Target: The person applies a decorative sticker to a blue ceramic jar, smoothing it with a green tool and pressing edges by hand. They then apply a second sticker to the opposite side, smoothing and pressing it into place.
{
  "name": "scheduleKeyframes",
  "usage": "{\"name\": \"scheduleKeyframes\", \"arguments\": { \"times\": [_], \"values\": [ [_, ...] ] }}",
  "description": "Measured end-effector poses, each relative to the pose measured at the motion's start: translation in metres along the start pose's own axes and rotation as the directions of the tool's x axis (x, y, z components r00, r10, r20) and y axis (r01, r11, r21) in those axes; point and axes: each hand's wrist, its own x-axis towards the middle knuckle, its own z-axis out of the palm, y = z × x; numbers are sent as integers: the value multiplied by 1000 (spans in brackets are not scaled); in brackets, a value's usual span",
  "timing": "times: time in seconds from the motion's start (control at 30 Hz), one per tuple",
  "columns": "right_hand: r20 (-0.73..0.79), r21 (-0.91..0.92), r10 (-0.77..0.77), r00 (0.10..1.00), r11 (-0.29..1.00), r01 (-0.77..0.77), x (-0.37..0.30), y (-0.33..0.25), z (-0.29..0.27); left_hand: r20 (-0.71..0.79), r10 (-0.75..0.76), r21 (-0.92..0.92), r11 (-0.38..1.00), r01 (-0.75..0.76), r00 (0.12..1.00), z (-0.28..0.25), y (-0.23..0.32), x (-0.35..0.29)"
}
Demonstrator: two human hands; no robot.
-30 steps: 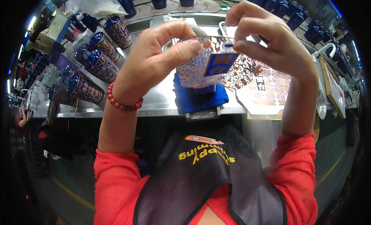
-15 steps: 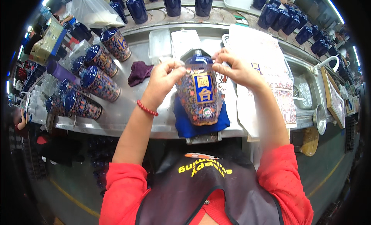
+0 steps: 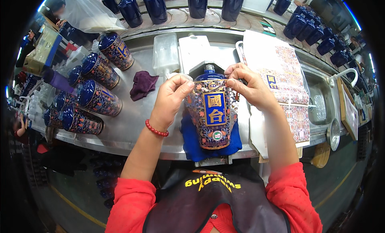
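Two pinches on the decal point(image 3: 215, 112), left hand point(image 3: 171, 95) and right hand point(image 3: 252, 85), both at its top corners. Now lowered over the bottle point(image 3: 209, 75) vs held up a second ago, so more placing than carrying. Full contact? Hard to tell.
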Motion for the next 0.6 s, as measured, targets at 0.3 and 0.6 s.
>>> {"name": "scheduleKeyframes", "arguments": {
  "times": [0.3,0.6],
  "values": [
    [-12,17,-4,1000,1000,4,0,3,-3,-49,40,-14,999,-41,998,5,5,5],
    [-34,-110,-59,998,992,55,3,5,-1,-130,110,143,985,-91,985,3,-3,6]
  ]
}}
